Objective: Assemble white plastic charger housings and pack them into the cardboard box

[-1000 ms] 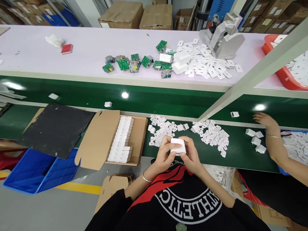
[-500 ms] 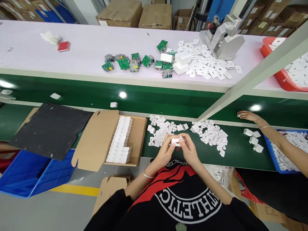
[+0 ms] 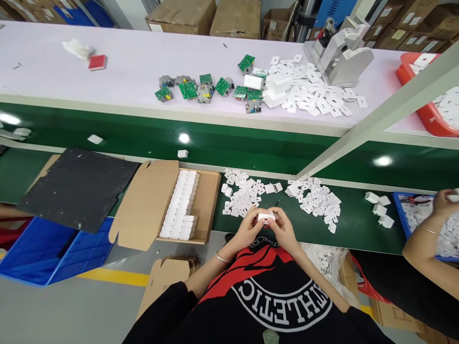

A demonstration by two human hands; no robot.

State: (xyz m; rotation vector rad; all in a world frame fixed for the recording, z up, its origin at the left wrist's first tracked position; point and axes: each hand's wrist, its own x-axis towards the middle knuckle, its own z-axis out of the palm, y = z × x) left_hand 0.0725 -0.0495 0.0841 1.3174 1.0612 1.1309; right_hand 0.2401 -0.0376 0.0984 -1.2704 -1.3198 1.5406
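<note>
A small white charger case (image 3: 266,218) with a dark slot in its side is held up between my two hands, in front of my chest. My left hand (image 3: 251,224) grips one end with bent fingers and thumb. From the other end, my right hand (image 3: 283,228) closes on the same case. Just beyond my fingers lies a heap of white plastic cover plates (image 3: 247,196). A second heap of plates (image 3: 319,203) is spread to the right. An open cardboard box (image 3: 212,205) at the left contains rows of white charger cases (image 3: 181,203).
Green circuit boards (image 3: 188,90), more white plates (image 3: 304,91) and a metal press (image 3: 340,52) occupy the upper shelf. A slanted post (image 3: 344,143) crosses at right. A co-worker's hand (image 3: 444,205) is over a blue tray (image 3: 403,215). Loose cases (image 3: 380,209) stand nearby.
The case in my hands has turned a little, and both hands are slightly lower. Loose white pieces on the green strip have moved right. The co-worker's hand has drawn back over the blue tray.
</note>
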